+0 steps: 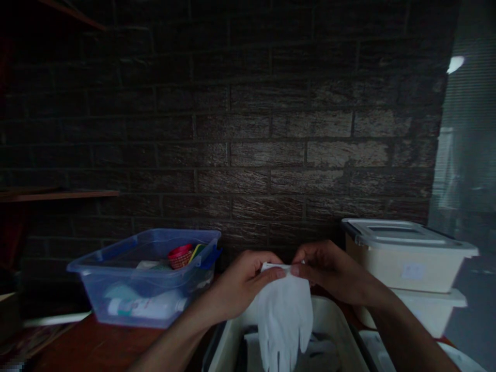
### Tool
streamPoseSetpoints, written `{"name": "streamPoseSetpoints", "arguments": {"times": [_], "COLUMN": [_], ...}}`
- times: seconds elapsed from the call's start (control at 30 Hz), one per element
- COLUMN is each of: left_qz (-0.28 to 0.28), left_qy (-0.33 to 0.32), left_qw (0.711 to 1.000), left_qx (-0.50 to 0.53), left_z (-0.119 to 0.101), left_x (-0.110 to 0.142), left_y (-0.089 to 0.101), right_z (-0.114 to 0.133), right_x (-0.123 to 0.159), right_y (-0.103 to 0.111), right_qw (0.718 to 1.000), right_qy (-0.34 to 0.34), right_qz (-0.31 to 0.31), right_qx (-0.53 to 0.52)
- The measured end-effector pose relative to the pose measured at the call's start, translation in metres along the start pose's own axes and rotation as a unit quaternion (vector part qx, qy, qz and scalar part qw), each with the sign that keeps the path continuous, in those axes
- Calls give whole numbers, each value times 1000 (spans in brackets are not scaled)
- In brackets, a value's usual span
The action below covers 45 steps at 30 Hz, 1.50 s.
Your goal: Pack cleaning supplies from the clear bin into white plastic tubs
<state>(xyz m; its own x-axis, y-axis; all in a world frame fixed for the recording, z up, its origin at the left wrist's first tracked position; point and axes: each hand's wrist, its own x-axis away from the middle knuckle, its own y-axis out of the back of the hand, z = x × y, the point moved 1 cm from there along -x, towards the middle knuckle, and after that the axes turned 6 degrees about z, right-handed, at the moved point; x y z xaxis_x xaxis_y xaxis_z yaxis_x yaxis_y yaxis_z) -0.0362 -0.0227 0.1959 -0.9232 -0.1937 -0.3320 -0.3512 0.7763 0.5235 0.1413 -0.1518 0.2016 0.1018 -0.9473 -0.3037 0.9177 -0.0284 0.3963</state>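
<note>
A white fabric glove [284, 312] hangs fingers down between my two hands, its upper edge pinched at the top. My left hand [248, 281] grips the left part of that edge between thumb and fingers. On the right part, my right hand [329, 268] has its thumb pressed against the fabric, with the fingers behind. Beneath the glove stands an open cream bin [228, 341]. Grey and dark cloth [321, 354] lies inside it, partly covered by the hanging glove.
To the left, a clear blue plastic tub [127, 274] holds a white bottle [151, 306] and a red basket [180, 257]. Two lidded cream boxes [387, 258] are stacked at right. A dark brick wall [248, 129] rises behind; a shelf [62, 195] juts in from the left.
</note>
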Motion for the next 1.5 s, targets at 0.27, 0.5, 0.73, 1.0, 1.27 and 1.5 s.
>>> {"name": "streamPoseSetpoints", "arguments": {"times": [0.27, 0.5, 0.73, 1.0, 1.27, 1.5], "left_qz": [-34, -115, -189, -259, -285, -234], "left_qy": [-6, -44, -70, -41, -26, -43], "left_qw": [994, 992, 979, 963, 958, 971], "left_qx": [99, 37, -6, -62, -9, 13], "left_z": [7, 6, 1, 14, 10, 3], "left_x": [-3, -8, -1, -4, -6, -4], "left_y": [16, 7, -11, -5, 8, -18], "right_z": [-3, -2, -5, 6, -2, -7], "right_x": [7, 0, -10, -8, -8, -16], "right_y": [28, 18, -9, -20, 4, -24], "right_qw": [993, 992, 996, 990, 985, 979], "right_qy": [25, 61, 34, -5, 43, 56], "right_qz": [-89, -103, 32, -101, -165, -195], "right_qx": [68, 46, -79, -102, 23, 1]}}
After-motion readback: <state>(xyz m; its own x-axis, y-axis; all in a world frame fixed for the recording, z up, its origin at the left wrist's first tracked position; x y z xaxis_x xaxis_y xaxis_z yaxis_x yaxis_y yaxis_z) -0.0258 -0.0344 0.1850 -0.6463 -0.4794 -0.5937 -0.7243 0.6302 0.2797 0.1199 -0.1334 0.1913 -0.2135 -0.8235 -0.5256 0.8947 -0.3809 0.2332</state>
